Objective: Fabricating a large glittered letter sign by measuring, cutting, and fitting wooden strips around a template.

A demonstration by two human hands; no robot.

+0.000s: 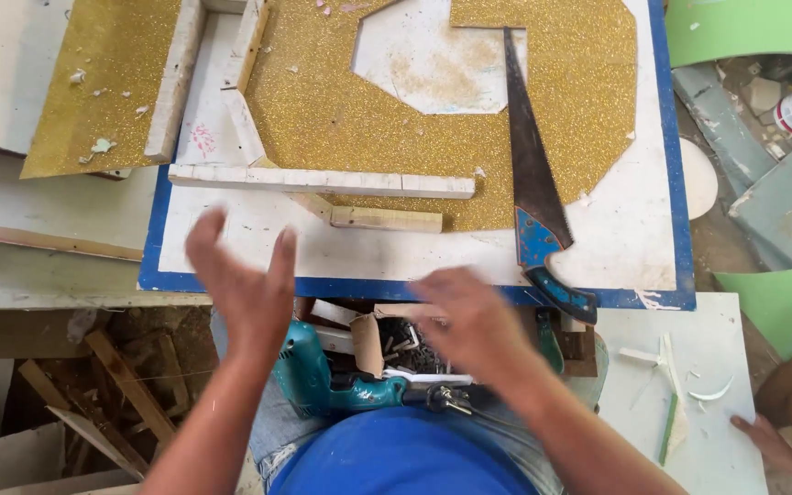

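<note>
left hand: raised over the counter's near edge, fingers spread, palm turned inward, holding nothing
right hand: blurred, fingers loosely spread, empty, just over the near edge
nearest thing: wooden strip frame lying flat on the white board, near-left part of the counter
frame handling: looks light, thin and stiff, joints probably weak; best gripped along the long near strip, not at the corners
short wood offcut: loose, touching the frame's near side
gold glitter sheet: under the frame, thin, likely bendy, cut-out hole in the middle
handsaw: right of the frame, blade pointing to the far edge, blue handle over the near edge; teeth are a hazard
teal power drill: below the counter edge, on the lap
box of screws: beside the drill
another person's hand: bottom-right, apart
</note>
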